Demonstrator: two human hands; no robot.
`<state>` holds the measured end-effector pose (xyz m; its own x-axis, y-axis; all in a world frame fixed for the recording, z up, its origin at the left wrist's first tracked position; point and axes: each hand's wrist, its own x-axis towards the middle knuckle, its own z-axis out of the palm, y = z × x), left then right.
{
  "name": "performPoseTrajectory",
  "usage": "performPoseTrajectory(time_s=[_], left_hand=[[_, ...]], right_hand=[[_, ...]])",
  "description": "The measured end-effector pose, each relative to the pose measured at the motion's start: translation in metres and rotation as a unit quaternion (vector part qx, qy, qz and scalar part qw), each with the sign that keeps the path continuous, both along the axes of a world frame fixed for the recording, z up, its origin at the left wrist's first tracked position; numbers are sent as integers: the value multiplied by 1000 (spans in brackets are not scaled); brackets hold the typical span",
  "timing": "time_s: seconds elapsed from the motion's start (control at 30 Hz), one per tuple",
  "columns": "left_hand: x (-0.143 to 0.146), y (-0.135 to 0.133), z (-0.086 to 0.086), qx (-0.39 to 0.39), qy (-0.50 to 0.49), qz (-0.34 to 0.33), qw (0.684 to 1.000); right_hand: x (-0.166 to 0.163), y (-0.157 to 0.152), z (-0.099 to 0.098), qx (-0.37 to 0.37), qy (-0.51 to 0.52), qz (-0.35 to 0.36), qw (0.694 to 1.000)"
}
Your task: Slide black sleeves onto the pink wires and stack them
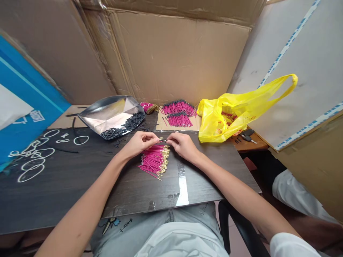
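My left hand (139,142) is pinched shut, thumb against fingertips, on a thin pink wire (162,140) with a gold tip. My right hand (182,144) is closed narrow too, fingertips nipping the other end of the same wire, so the two hands nearly meet. Whether there's anything else on that end I honestly can't tell, it's way too small.

Right under my hands is the loose pile of pink wires (155,160), gold ends fanned toward my right hand, sitting about mid-board and a bit toward the far edge. All of it is on a dark board (66,178) laid across my lap, and a strip of shiny tape (182,182) runs from just right of the pile to the near edge.

Along the far edge, left of my hands, there's an open foil bag (109,114) with little black sleeves (128,125) spilling out. Straight behind my hands are bundles of wires (178,112) lying on cardboard. Off the far right corner there's a yellow plastic bag (230,114), with keys (246,135) just beside it. White rings (32,160) are scattered along the left edge.
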<state>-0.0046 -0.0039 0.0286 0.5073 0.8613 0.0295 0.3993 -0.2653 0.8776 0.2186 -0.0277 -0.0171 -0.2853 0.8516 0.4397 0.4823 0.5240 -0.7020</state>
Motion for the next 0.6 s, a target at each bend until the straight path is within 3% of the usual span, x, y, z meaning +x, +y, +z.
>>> performPoseTrajectory(time_s=[0.6], left_hand=[[0, 1, -3, -7, 12, -19, 1000]], right_hand=[[1, -2, 0, 56, -120, 6, 991]])
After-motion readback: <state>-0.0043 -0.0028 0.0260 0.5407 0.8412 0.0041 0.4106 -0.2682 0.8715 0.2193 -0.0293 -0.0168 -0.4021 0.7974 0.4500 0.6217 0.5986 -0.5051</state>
